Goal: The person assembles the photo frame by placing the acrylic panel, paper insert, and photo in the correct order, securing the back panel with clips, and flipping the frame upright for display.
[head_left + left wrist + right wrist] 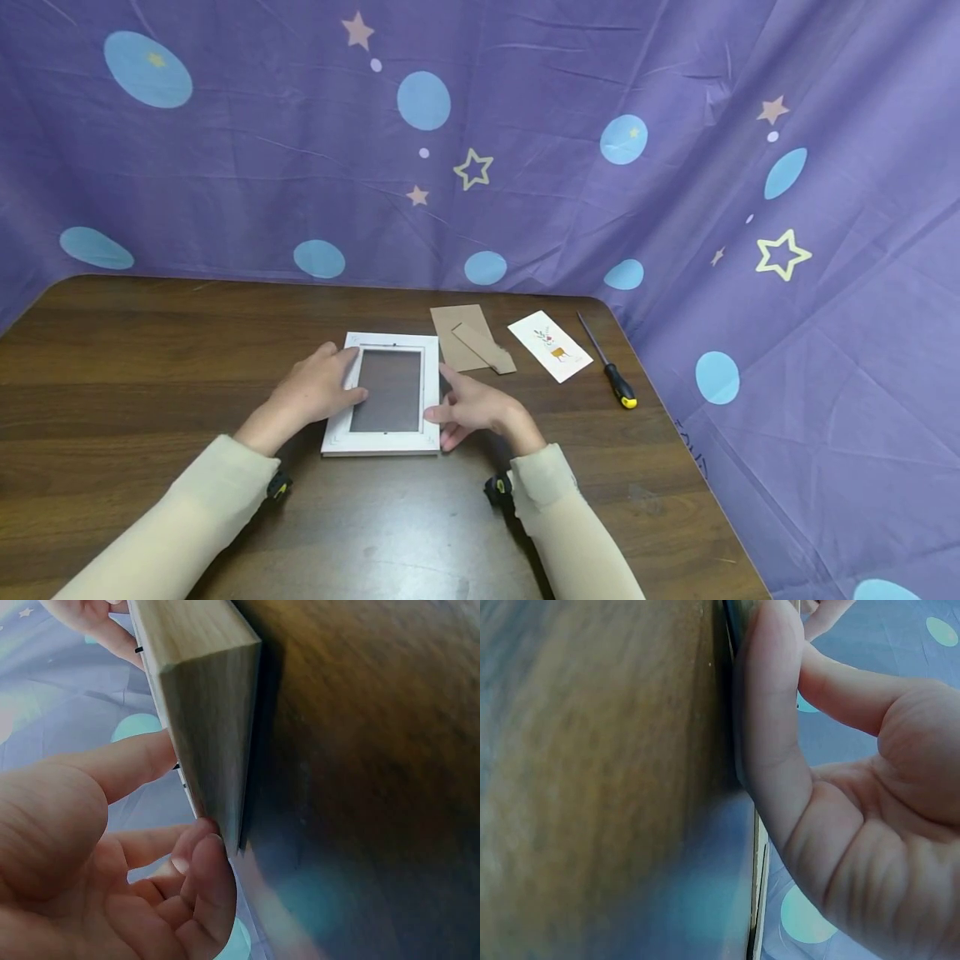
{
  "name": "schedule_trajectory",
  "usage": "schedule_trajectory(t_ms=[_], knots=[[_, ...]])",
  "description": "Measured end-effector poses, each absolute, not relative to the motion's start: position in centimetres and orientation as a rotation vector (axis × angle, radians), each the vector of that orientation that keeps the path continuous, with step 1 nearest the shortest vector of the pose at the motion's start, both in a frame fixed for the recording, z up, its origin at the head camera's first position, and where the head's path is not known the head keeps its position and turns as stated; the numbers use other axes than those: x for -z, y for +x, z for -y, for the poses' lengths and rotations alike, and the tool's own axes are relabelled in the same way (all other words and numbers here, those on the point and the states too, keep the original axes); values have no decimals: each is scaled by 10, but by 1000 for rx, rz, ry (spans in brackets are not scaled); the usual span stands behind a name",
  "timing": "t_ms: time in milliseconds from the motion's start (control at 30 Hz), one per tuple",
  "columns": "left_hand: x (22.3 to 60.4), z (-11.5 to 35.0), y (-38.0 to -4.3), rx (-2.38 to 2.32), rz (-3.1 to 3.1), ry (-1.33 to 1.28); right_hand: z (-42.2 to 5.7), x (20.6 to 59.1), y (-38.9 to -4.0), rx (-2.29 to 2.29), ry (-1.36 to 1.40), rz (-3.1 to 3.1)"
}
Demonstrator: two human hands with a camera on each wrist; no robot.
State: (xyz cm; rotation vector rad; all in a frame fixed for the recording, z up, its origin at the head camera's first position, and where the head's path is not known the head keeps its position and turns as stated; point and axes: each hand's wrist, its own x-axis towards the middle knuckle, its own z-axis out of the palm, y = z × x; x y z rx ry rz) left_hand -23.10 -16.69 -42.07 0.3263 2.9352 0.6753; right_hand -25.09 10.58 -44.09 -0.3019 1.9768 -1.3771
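Observation:
A white picture frame (384,445) lies on the table, its back side up, with small dark tabs along the inner edge of the opening. A grey pane (386,390) shows inside the opening. My left hand (318,385) grips the frame's left side, thumb on the upper face and fingers curled at the outer edge, as the left wrist view shows. On the opposite side my right hand (476,407) holds the frame, its thumb over the right border and its fingers along the outer side. The frame's pale wooden side wall (210,712) fills part of the left wrist view.
Behind the right hand lies a brown backing board (453,321) with a folded-flat stand leg (480,346) on it. Farther right are a white card (558,364) with a plant drawing and a black-and-yellow screwdriver (617,382) near the table's right edge. A purple curtain (525,217) hangs behind.

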Motion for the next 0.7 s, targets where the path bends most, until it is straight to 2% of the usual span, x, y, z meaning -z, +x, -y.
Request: schedule_trajectory(t_ms=[700], knots=[[428, 178, -232, -800, -2878, 316, -104, 439, -250, 1381, -307, -1977]])
